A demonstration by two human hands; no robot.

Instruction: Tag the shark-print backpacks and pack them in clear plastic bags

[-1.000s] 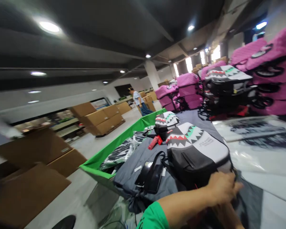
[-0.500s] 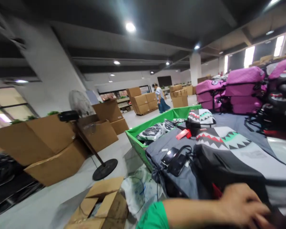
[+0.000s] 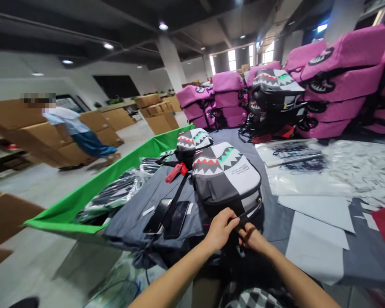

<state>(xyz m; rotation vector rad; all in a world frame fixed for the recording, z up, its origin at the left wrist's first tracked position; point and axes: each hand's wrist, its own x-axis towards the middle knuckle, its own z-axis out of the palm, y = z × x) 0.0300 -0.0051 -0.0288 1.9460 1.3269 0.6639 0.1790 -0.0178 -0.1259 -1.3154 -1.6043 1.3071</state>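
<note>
A black, grey and white backpack (image 3: 226, 175) with a red and green zigzag teeth print lies on the cloth-covered table in front of me. My left hand (image 3: 220, 229) is closed at its near edge, thumb and fingers pinched together. Close beside it, my right hand (image 3: 253, 236) is also closed, with its fingers curled at the same dark edge. The exact part between the fingers, a strap or a seam, is hidden. Behind this bag sits a smaller backpack (image 3: 194, 141) with a matching print. Two dark phones (image 3: 177, 219) lie to the left.
A green-edged bin (image 3: 67, 224) holding plastic-wrapped goods stands left of the table. Pink backpacks (image 3: 343, 77) are stacked along the back. White sheets (image 3: 317, 244) and clear plastic bags (image 3: 295, 160) lie at the right. A person (image 3: 73, 128) walks by cardboard boxes at the far left.
My view has swung right, bringing the stacked bags and white sheets into sight. One arm reached across the backpack before; now both hands meet at its near edge.
</note>
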